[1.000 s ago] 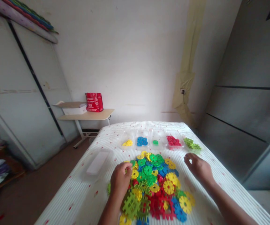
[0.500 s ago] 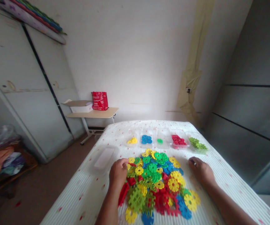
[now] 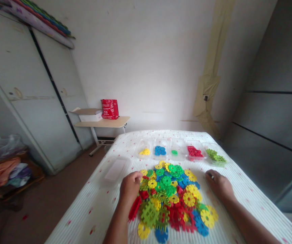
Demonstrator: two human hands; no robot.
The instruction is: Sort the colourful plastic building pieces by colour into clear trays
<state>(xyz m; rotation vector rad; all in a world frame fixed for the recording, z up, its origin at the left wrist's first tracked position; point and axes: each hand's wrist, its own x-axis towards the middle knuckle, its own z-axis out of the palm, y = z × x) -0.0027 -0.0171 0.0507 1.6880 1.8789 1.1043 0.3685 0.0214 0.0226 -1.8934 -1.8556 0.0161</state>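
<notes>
A heap of plastic interlocking pieces (image 3: 172, 196) in yellow, green, red and blue lies on the white striped table (image 3: 97, 203). My left hand (image 3: 130, 188) rests at the heap's left edge, fingers curled onto the pieces there. My right hand (image 3: 218, 186) lies on the table just right of the heap, fingers curled, and I cannot see anything in it. Clear trays stand in a row beyond the heap: yellow pieces (image 3: 145, 152), blue pieces (image 3: 160, 150), one green piece (image 3: 174, 152), red pieces (image 3: 194, 152), light green pieces (image 3: 215, 157).
A clear lid or empty tray (image 3: 115, 169) lies left of the heap. Past the table stands a small side table (image 3: 102, 122) with a red bag (image 3: 109, 109) and a box. A cupboard (image 3: 21, 95) fills the left wall, grey panels the right.
My right hand has come down from a raised position onto the table beside the heap. The left hand stays at the heap's left edge. The camera view has shifted slightly.
</notes>
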